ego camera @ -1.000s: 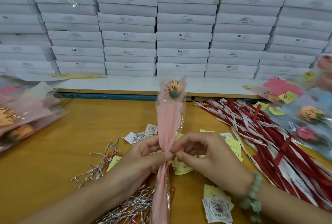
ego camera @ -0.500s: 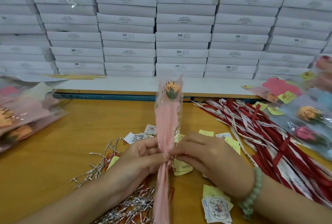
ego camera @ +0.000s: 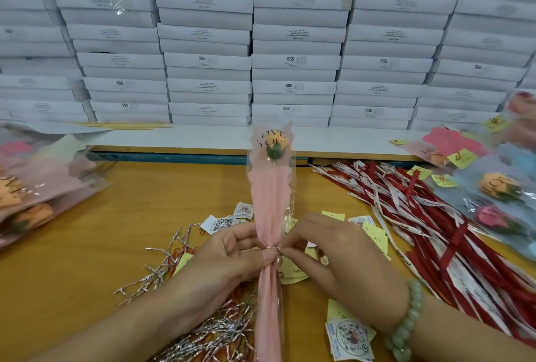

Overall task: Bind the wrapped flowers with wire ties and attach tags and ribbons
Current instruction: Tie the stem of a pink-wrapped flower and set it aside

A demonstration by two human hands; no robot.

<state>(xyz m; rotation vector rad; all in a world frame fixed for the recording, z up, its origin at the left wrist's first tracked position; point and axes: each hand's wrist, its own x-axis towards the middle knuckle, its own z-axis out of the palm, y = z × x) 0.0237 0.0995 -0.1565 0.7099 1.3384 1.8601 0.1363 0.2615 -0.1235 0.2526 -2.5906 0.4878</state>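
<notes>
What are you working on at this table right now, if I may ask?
A person is binding one wrapped flower. The left hand grips it at the gathered neck, and the right hand pinches a wire tie there. Loose silver wire ties lie on the table at the left, red and white ribbons at the right, printed tags near the right wrist. No ribbon shows on this flower.
</notes>
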